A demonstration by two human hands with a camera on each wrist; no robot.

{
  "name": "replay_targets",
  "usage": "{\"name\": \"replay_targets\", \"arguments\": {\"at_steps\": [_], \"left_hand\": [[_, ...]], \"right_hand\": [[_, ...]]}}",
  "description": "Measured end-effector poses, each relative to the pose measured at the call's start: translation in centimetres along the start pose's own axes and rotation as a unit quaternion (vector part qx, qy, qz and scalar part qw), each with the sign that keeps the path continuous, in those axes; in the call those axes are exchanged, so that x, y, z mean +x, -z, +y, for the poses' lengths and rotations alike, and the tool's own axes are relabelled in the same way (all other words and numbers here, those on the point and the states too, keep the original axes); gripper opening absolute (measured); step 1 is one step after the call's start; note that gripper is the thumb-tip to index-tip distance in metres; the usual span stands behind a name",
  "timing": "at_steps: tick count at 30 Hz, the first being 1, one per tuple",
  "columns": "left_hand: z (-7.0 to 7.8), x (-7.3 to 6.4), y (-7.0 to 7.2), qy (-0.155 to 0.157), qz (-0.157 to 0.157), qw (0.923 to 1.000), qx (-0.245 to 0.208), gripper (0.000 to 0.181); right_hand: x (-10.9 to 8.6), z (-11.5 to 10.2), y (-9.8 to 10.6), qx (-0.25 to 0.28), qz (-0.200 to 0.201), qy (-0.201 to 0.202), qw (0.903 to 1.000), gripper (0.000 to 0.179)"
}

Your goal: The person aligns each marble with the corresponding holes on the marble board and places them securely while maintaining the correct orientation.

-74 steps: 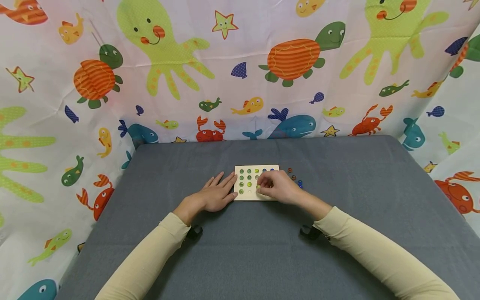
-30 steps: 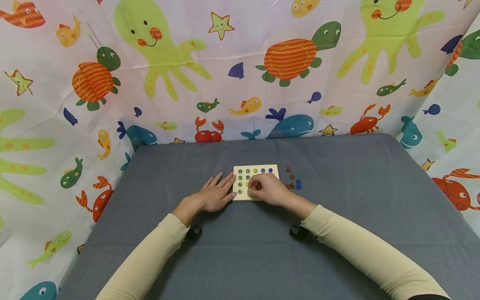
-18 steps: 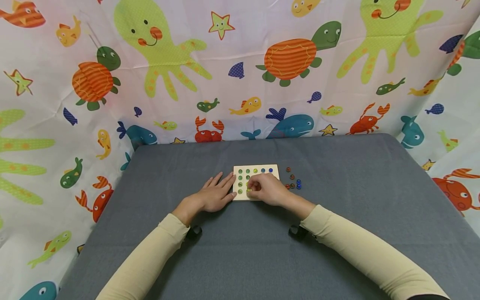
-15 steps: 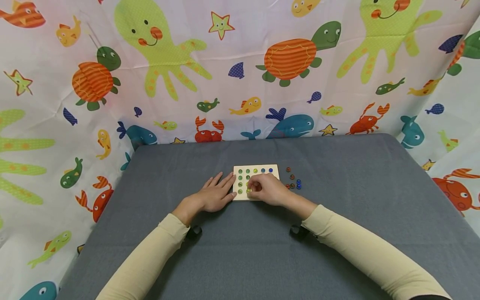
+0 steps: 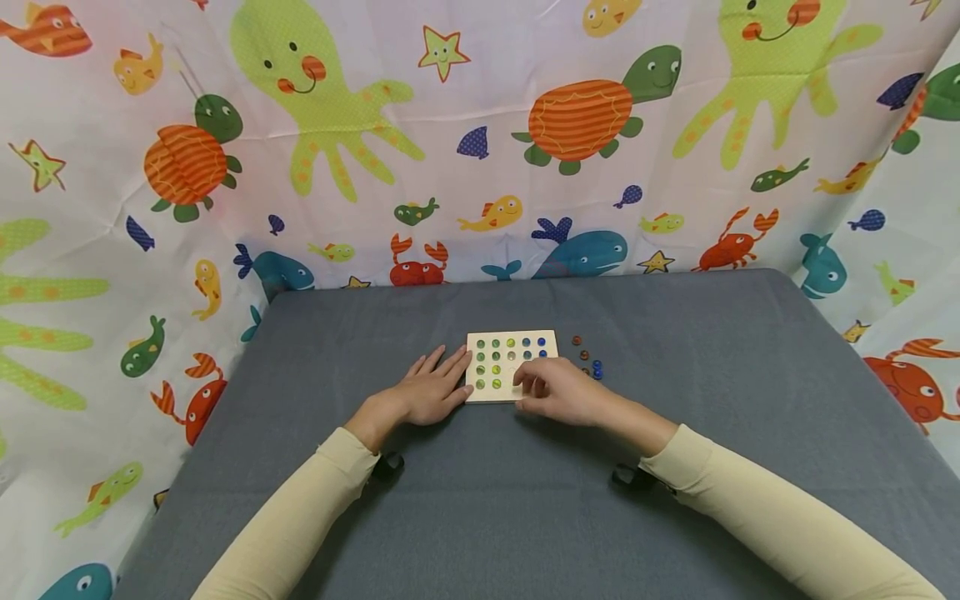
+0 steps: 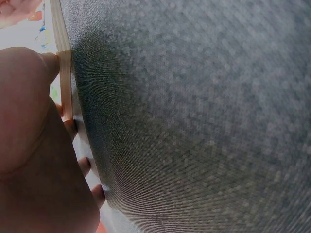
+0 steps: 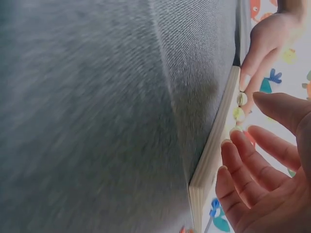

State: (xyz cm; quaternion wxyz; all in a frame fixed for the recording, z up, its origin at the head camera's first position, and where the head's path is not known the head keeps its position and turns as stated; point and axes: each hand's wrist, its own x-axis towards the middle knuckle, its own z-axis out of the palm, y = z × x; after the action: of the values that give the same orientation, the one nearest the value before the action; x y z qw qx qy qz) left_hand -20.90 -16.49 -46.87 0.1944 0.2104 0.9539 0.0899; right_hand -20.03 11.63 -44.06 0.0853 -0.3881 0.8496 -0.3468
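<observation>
A pale wooden board [image 5: 504, 397] with rows of round hollows lies on the grey cloth; marbles sit in many hollows. Green ones fill the left column, a yellow-green marble [image 5: 497, 384] sits in the front row, and blue ones [image 5: 542, 342] are at the back right. My left hand [image 5: 429, 392] lies flat, its fingertips and thumb touching the board's left edge. Over the board's front right part is my right hand [image 5: 558, 390], fingers loosely bent, thumb apart; the right wrist view shows nothing between them. It hides several hollows.
Just right of the board lie loose marbles: blue ones [image 5: 597, 368] and orange-brown ones [image 5: 577, 340], some partly behind my right hand. The grey cloth [image 5: 480, 517] covers the table. A curtain printed with sea animals [image 5: 480, 108] hangs behind and at both sides.
The yellow-green marble that my right hand pinched now sits in the front row's second hollow. My right hand has released it and moved right. My left hand has stayed still.
</observation>
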Motion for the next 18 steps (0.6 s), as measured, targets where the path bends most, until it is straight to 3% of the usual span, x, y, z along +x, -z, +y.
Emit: {"name": "replay_targets", "arguments": {"at_steps": [6,18], "left_hand": [[0.1,-0.2,0.3,-0.002,-0.005,1.0000,0.002,0.069],[-0.1,0.1,0.1,-0.004,-0.005,1.0000,-0.003,0.070]], "right_hand": [[-1.7,0.3,1.4,0.001,0.005,-0.007,1.0000,0.025],[-4.3,1.8,4.2,-0.033,0.060,-0.050,0.9964,0.022]]}}
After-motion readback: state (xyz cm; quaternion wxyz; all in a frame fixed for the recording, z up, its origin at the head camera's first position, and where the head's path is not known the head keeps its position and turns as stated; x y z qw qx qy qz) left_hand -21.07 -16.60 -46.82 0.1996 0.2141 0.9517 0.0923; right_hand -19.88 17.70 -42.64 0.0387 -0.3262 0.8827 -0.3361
